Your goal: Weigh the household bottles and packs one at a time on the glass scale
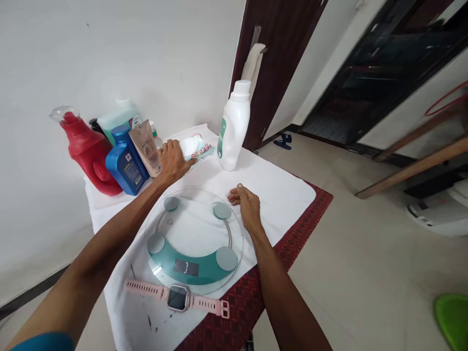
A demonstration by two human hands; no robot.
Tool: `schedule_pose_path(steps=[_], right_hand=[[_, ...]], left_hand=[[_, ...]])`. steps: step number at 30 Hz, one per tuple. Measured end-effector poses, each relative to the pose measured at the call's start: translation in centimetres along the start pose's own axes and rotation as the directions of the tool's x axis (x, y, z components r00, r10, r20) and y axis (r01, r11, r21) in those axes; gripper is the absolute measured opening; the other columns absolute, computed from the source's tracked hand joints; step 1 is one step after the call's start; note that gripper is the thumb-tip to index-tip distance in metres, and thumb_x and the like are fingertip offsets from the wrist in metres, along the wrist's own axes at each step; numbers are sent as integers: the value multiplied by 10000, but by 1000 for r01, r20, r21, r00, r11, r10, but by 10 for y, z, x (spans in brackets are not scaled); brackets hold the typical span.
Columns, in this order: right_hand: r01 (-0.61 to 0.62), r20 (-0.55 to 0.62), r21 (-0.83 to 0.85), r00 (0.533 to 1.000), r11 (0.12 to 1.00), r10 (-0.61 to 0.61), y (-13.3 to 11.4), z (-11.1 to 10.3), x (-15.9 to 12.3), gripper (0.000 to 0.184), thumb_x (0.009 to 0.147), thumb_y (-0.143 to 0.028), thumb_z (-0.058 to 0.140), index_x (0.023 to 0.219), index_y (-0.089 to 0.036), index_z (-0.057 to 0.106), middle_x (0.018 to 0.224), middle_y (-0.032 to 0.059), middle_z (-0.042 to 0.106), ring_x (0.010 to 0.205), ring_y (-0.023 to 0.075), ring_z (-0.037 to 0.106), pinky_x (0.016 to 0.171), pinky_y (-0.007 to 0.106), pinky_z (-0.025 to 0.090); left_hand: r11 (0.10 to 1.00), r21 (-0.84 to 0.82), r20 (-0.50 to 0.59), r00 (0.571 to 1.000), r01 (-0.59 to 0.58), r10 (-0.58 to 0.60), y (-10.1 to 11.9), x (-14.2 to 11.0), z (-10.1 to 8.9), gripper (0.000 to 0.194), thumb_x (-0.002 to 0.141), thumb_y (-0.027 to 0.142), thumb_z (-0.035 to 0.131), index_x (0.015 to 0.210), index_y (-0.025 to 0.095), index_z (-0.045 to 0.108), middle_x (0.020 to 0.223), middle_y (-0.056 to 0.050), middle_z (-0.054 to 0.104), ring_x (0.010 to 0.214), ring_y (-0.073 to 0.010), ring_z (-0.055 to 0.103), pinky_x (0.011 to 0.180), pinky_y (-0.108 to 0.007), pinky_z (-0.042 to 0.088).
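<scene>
My left hand [175, 160] reaches to the back of the table and is closed on the near left end of a pack of wipes [190, 146] with a white lid. Its thumb stretches along the pack's front edge; the other fingertips are partly hidden. Just left of that hand leans a beige squeeze tube [146, 146]. My right hand [247, 202] hovers by the right rim of a round glass bathroom scale [190, 268], loosely curled, thumb raised and nothing in it. A pink-strapped smartwatch [178, 298] lies at the scale's near edge.
A white detergent bottle [236, 129] stands upright at the back right. At the left are a red bottle [89, 151], a blue bottle [127, 163] and a pale green container [119, 117] by the wall. White cloth [281, 185] covers the table over a red patterned cloth [241, 297].
</scene>
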State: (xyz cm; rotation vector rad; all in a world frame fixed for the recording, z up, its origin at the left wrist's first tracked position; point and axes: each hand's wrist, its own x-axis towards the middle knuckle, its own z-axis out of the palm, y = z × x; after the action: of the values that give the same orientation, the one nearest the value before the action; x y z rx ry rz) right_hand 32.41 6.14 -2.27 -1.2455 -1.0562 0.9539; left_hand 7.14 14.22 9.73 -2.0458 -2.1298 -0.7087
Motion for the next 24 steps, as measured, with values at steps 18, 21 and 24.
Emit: schedule_pose_path(steps=[18, 21, 24], right_hand=[[4, 36, -18, 999, 1000, -4, -11, 1, -3, 833, 916, -1084, 536, 817, -278, 722, 785, 87, 798, 813, 274, 779, 831, 416, 655], [26, 42, -19, 999, 999, -25, -12, 0, -4, 831, 931, -1081, 514, 820, -281, 709, 793, 92, 799, 810, 274, 780, 832, 416, 651], [32, 50, -34, 998, 999, -30, -12, -1, -4, 825, 956, -1066, 483, 822, -281, 699, 798, 90, 794, 811, 262, 771, 822, 395, 633]], left_hand=[[895, -425, -202, 978, -136, 53, 81, 68, 59, 448, 1064, 565, 782, 1331, 218, 687, 1504, -245, 688, 1494, -442, 637, 1272, -615, 487], [700, -696, -131, 987, -160, 96, 132, 69, 66, 455, 1089, 684, 772, 1075, 242, 665, 1140, -148, 741, 1215, -369, 745, 1121, -551, 573], [547, -837, 72, 996, 31, 54, 169, 71, 77, 545, 1066, 710, 810, 876, 251, 588, 930, -100, 676, 1050, -342, 753, 996, -537, 603]])
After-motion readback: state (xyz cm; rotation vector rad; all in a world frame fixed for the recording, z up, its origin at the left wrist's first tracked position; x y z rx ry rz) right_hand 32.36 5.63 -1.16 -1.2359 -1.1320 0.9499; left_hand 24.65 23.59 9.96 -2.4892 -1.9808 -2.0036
